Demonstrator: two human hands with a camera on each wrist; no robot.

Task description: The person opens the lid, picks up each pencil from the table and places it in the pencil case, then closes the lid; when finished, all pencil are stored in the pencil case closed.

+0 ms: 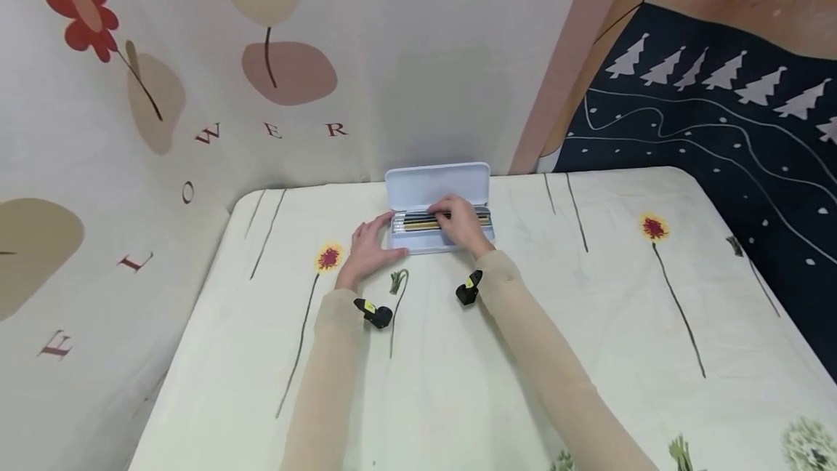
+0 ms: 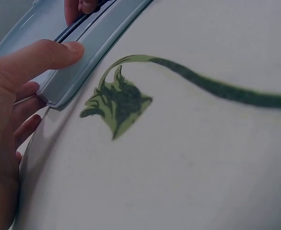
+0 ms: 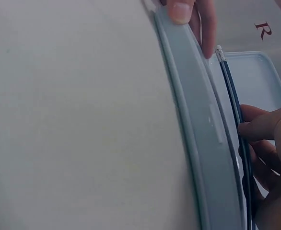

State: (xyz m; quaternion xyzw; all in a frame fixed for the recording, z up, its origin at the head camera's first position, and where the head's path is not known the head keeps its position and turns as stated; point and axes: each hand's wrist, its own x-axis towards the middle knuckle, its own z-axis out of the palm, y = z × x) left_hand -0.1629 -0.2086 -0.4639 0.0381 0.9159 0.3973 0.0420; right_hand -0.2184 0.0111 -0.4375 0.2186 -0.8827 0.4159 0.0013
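A pale blue pencil case (image 1: 428, 241) lies on the table with its hinged lid (image 1: 438, 186) raised at the back. Several pencils (image 1: 415, 224), dark and yellowish, lie side by side in it. My left hand (image 1: 369, 250) grips the case's left end, its thumb (image 2: 66, 54) on the front edge and its fingers round the end. My right hand (image 1: 461, 224) is over the middle of the case. Between its thumb and fingers it pinches a dark blue pencil (image 3: 232, 91) with a white eraser end, which lies along the case. That hand partly hides the pencils under it.
The table is covered by a white cloth (image 1: 445, 384) printed with flowers and stems. Behind it hangs a pale curtain (image 1: 418, 57) with flower prints and letters. A dark cloth (image 1: 686, 144) with white trees hangs at the right.
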